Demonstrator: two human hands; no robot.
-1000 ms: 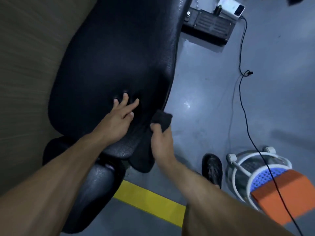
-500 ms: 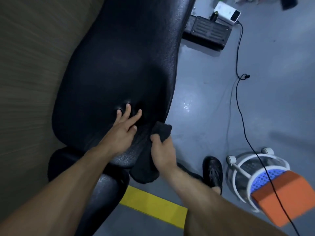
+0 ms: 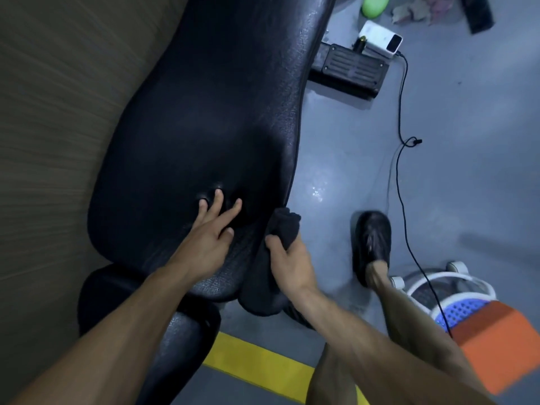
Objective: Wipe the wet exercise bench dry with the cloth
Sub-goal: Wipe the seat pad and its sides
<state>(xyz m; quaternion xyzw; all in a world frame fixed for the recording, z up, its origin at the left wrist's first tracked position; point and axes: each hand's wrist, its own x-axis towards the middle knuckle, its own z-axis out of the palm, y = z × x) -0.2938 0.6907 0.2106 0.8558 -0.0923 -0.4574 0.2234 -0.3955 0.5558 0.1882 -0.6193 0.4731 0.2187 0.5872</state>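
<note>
Along the bench (image 3: 204, 118)'s right edge, beside open grey floor (image 3: 467, 185), the right hand (image 3: 292, 261) clutches a bunched dark cloth (image 3: 285, 226). The left hand (image 3: 209, 235) lies flat, fingers spread, on pebbled black padding.

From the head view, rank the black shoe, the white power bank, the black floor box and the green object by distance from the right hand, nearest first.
Measured from the right hand, which grips the cloth:
1. Black shoe, just to its right on the floor.
2. Black floor box, beside the bench, further up.
3. White power bank, just behind that box.
4. Green object, at the top edge.
</note>
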